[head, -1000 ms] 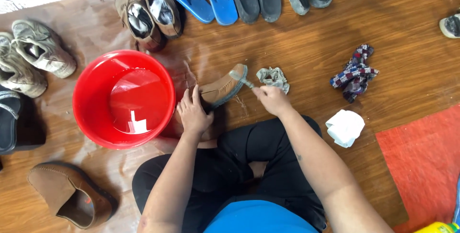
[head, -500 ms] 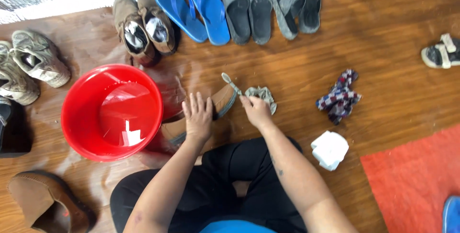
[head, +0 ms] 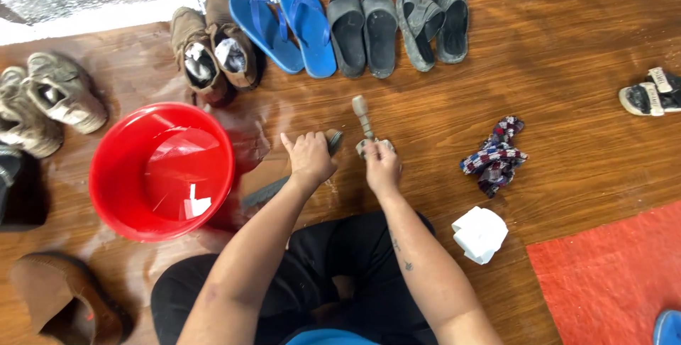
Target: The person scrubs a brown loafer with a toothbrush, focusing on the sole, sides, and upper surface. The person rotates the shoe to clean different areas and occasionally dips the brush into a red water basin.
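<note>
Pressing flat, the left hand (head: 309, 157) pins a brown leather shoe (head: 284, 178) to the wooden floor (head: 567, 68) beside the red plastic bucket (head: 162, 171); the right hand (head: 381, 167) grips a wooden-handled brush (head: 363, 118). Stiff, probably wet and slippery, the shoe is best held by its heel.

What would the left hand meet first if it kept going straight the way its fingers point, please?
The left hand rests on a brown shoe, fingers aimed away from the person and slightly left. Straight on lies bare wet floor, then probably the blue flip-flops in the shoe row, or the brown boots beside them; the exact line is uncertain.

One red bucket (head: 162, 171), two blue flip-flops (head: 284, 27) (paired), four grey sandals (head: 397, 22).
</note>
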